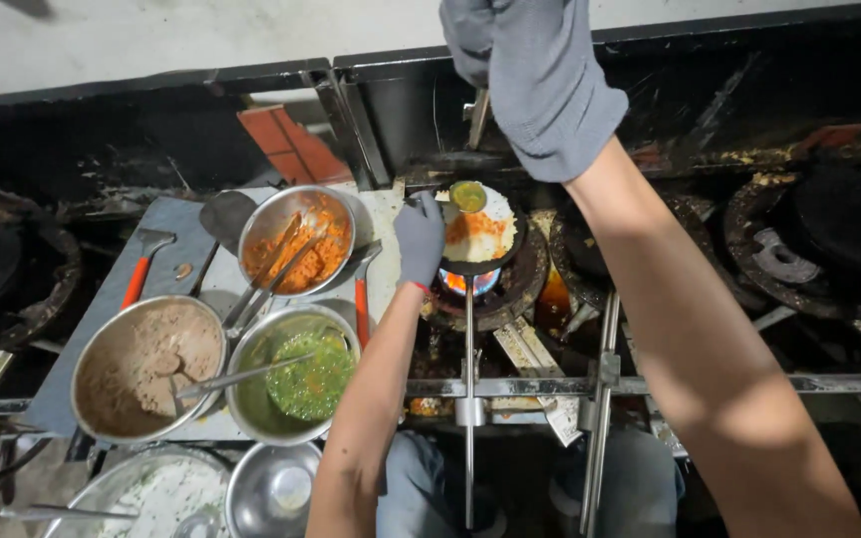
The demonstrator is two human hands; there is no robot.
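Stove point(710, 249) runs far right, edges cut off. Three full steel bowls left: brown point(146, 367), green point(296, 377), orange point(298, 241). Small pan point(477, 239) with white batter over flame. Gloved right hand point(535, 75) raised, grip hidden; gloved left hand point(420, 239) rests at pan's rim, fingers curled, hold unclear.

I saw matt grey knitted cloth gloves on my left hand point(420, 237) and right hand point(540, 75). The three bowls point(296, 239) were shiny, smooth steel, as was the long pan handle point(468, 399). The stove point(749, 120) looked rough, blackened metal, greasy in places.
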